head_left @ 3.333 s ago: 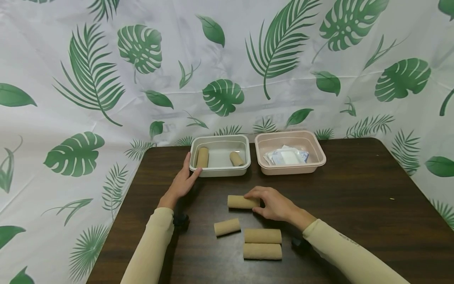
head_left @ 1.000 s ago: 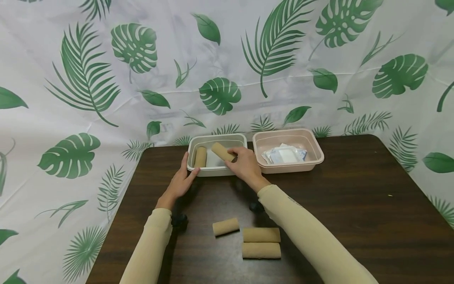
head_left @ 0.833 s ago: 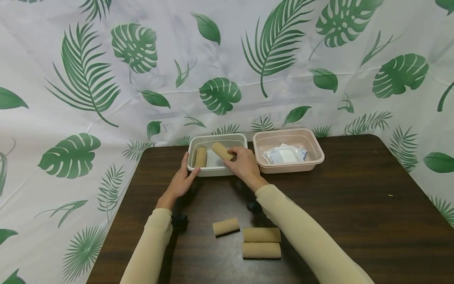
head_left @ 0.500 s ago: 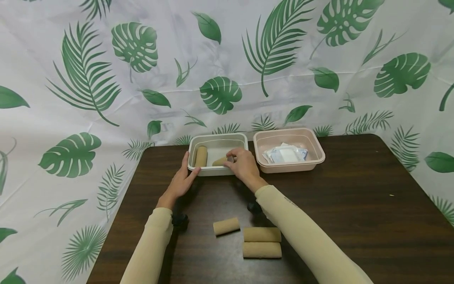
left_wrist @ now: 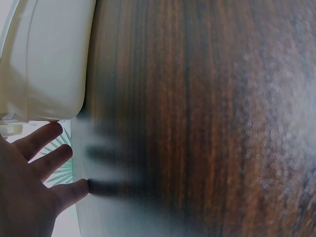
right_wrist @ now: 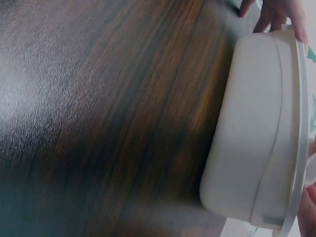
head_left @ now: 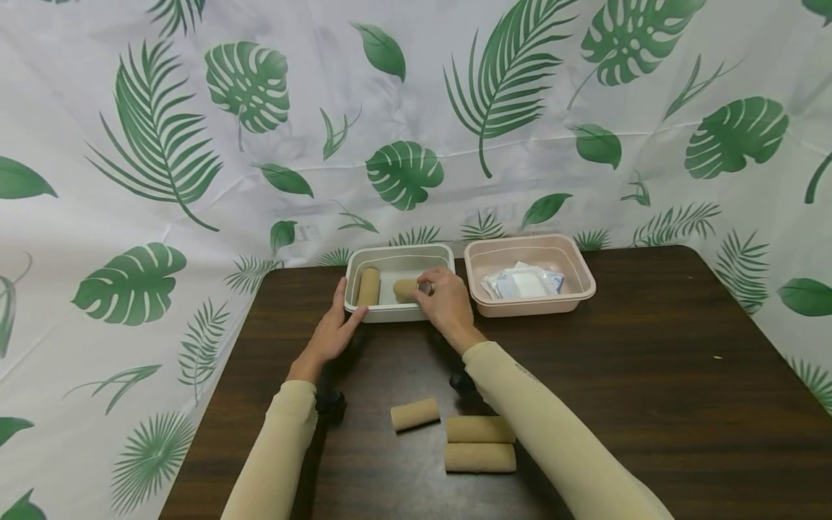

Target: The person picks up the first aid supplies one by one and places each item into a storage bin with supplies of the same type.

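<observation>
My right hand (head_left: pixel 447 297) pinches the near end of a brown cardboard tube (head_left: pixel 404 290) low inside the pale grey plastic tray (head_left: pixel 398 313). Another cardboard tube (head_left: pixel 368 287) lies at the tray's left side. A shorter tube seen there earlier is not clearly visible and may be behind the hand. At the tray's front left corner is my left hand (head_left: pixel 330 331), its thumb on the front rim and its fingers along the side. The left wrist view shows those fingers (left_wrist: pixel 52 160) spread and fairly straight. Fingers of the right hand show beyond the rim in the right wrist view.
A short cardboard tube (head_left: pixel 414 415) lies on the dark wooden table (head_left: pixel 650 404). Two longer ones, a back tube (head_left: pixel 479 429) and a front tube (head_left: pixel 479 458), lie side by side near the right forearm. A pink tray (head_left: pixel 529 309) holds white and blue packets (head_left: pixel 525 282).
My right hand picked up a tube from the table and carried it into the grey tray. Since half a second ago the tube has turned slightly in its fingers. The left hand has stayed put.
</observation>
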The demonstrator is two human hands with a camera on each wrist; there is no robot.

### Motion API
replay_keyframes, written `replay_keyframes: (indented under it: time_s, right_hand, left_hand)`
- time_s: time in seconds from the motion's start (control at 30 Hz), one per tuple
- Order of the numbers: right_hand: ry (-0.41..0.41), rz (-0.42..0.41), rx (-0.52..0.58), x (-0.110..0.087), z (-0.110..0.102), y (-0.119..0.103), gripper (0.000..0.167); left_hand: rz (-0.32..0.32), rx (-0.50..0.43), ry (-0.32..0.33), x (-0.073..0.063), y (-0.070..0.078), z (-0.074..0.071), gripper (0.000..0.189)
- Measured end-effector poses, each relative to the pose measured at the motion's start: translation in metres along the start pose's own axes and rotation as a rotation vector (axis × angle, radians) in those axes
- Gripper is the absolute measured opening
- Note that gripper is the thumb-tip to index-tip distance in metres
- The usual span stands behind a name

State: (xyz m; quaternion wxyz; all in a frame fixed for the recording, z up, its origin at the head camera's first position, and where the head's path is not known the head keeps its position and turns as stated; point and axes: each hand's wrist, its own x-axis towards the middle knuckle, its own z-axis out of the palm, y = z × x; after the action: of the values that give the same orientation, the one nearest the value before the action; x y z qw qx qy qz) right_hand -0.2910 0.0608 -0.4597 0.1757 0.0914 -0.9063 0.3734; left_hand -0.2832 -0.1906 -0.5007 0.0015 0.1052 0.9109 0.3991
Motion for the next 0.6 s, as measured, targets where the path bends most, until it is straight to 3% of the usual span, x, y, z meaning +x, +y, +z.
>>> replay_keyframes:
  time_s: [0.27, 0.43, 0.6]
  right_hand:
    - [-0.141, -0.134, -0.07, 0.0002, 0.0005, 0.0012, 0.018]
    - [-0.13, -0.098, -0.096, 0.0006, -0.0012, -0.0001, 0.014]
    - [-0.13, -0.066, -0.114, 0.0013, -0.0012, -0.0043, 0.026]
  left_hand:
    - [0.0, -0.004, -0.005, 0.0007, -0.0002, 0.0, 0.08]
    - [-0.009, -0.007, -0.009, 0.0005, 0.0006, -0.0007, 0.08]
    - [-0.004, -0.004, -0.008, 0.0009, 0.0007, -0.0009, 0.08]
